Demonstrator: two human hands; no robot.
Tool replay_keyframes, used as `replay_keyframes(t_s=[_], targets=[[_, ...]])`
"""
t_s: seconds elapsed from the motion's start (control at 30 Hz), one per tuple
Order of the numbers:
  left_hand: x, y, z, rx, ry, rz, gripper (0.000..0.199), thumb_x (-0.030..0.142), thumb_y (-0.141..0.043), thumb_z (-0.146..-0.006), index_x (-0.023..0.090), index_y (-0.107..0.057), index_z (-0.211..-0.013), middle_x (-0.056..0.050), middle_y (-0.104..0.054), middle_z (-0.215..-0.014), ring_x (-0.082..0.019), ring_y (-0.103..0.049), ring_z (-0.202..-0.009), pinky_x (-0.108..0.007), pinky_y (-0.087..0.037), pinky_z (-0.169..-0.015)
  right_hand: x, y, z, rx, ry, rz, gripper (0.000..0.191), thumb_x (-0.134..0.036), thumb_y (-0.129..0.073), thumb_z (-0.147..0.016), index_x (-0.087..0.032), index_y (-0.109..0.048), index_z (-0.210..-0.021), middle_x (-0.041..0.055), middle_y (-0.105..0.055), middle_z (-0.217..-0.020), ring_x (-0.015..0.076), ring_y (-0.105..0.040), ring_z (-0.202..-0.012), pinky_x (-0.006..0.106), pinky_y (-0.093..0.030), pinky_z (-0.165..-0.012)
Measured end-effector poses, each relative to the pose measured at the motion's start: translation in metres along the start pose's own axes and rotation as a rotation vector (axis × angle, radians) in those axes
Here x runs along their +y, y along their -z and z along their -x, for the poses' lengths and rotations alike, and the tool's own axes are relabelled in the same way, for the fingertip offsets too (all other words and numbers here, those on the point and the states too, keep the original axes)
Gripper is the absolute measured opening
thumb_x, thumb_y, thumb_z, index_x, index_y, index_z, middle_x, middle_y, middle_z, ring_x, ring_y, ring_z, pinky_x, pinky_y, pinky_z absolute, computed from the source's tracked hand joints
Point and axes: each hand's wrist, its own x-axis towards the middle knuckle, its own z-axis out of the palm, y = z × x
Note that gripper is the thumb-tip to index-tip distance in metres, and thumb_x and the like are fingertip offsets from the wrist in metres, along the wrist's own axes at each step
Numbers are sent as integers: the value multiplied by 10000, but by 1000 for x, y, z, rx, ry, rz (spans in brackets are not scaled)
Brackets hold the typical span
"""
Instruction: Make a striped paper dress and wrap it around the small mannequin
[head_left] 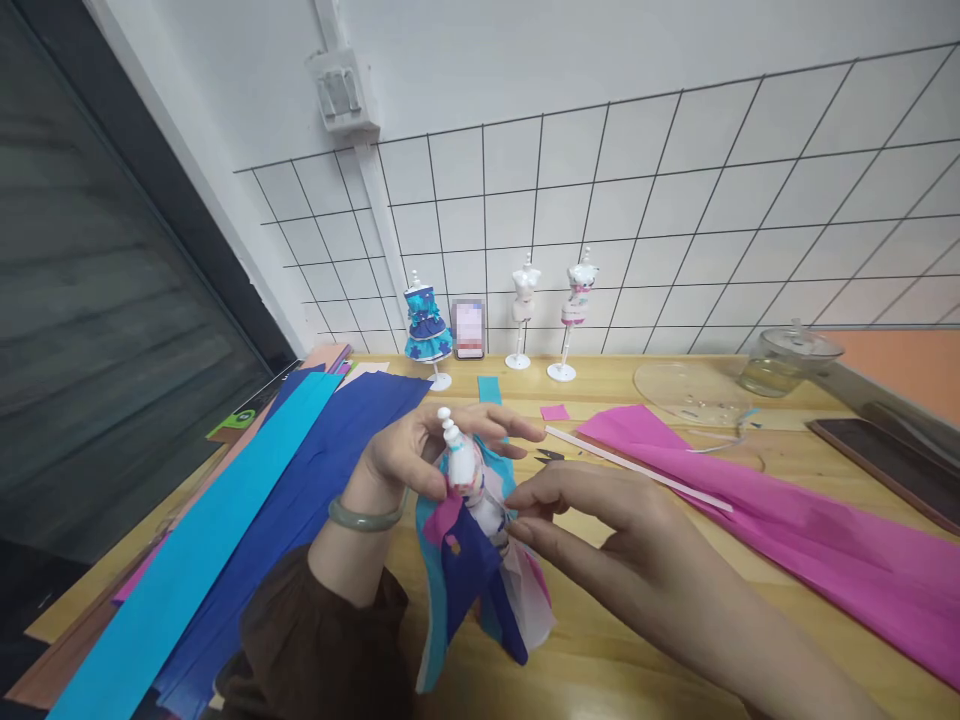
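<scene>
A small white mannequin (463, 462) dressed in blue, pink, turquoise and white pieces (471, 570) leans between my hands above the table. My left hand (427, 447) wraps round its upper part from behind, thumb at the near side and fingers stretched past it to the right. At the mannequin's waist, my right hand (574, 510) pinches with thumb and index finger; whatever lies between the fingertips is too small to make out. Small dark scissors (550, 455) rest on the table just beyond my right hand.
Blue (300, 480) and turquoise sheets (202, 530) cover the left side. Pink material (787, 520) and a white strip (645, 468) lie right. Along the wall stand a dressed mannequin (428, 325), a phone (469, 328) and two white mannequins (525, 300). A glass pot (784, 360) is back right.
</scene>
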Motion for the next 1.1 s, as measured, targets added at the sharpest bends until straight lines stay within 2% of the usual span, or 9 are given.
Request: replay_keyframes(t_s=[0.13, 0.33, 0.47, 0.63, 0.73, 0.87, 0.93, 1.0, 1.1], targets=[[1, -8, -1, 24, -51, 56, 701, 255, -781, -612, 351, -536, -1261, -115, -624, -1213, -357, -494, -1226, -532, -391, -973, 3, -5, -5, 104, -13, -12, 81, -215, -559, -877, -238, -635, -860, -25, -661, -776, 116, -601, -717, 221, -453, -640], [5, -13, -2, 28, 44, 82, 676, 303, -784, -614, 282, -553, -1248, -145, -602, -1247, -379, -492, -1220, -524, -405, -957, 1, -9, -6, 111, -16, -21, 93, -214, -540, -885, -239, -627, -861, -29, -635, -724, 110, -584, -674, 212, -448, -618], [7, -13, -6, 10, 17, 45, 650, 263, -761, -658, 280, -534, -1267, -129, -602, -1246, -343, -482, -1237, -500, -389, -985, 1, -6, -6, 128, -47, -27, 107, -253, -538, -887, -241, -642, -866, -16, -655, -732, 127, -601, -681, 226, -467, -621], [4, -10, -11, 177, 39, -67, 466, 252, -756, -689, 203, -616, -1131, -126, -638, -1143, -271, -586, -1088, -374, -466, -894, 11, 5, -10, 191, -169, -123, 173, -345, -549, -870, -221, -661, -915, 23, -701, -862, 166, -636, -780, 249, -501, -660], [3, -14, -14, 285, 78, -91, 426, 254, -776, -672, 189, -631, -1067, -96, -649, -1064, -230, -603, -1003, -322, -478, -833, 20, 18, -12, 213, -233, -186, 356, -479, -479, -894, -190, -671, -809, 41, -681, -774, 168, -625, -724, 254, -505, -641], [7, -23, -19, 357, 111, -119, 383, 235, -772, -679, 181, -623, -1028, -51, -631, -966, -168, -595, -902, -268, -470, -789, 25, 29, -10, 223, -304, -261, 541, -618, -398, -875, -185, -674, -705, 48, -654, -689, 181, -622, -687, 279, -525, -657], [8, -26, -20, 376, 116, -125, 370, 239, -767, -686, 187, -614, -1019, -34, -619, -950, -152, -587, -888, -252, -465, -779, 24, 28, -8, 195, -325, -278, 496, -631, -469, -836, -199, -694, -740, 41, -671, -707, 194, -636, -712, 282, -533, -656], [9, -28, -22, 373, 127, -112, 367, 263, -755, -703, 193, -597, -1028, -34, -615, -963, -157, -587, -905, -262, -466, -786, 22, 24, -7, 134, -348, -289, 364, -563, -630, -764, -217, -713, -841, 34, -703, -788, 212, -652, -773, 281, -542, -664], [7, -30, -23, 370, 155, -107, 399, 314, -739, -720, 191, -570, -1060, -52, -620, -979, -177, -596, -915, -284, -476, -772, 21, 20, -8, 82, -393, -335, 338, -455, -741, -702, -221, -706, -944, 47, -720, -894, 238, -663, -842, 312, -558, -703]])
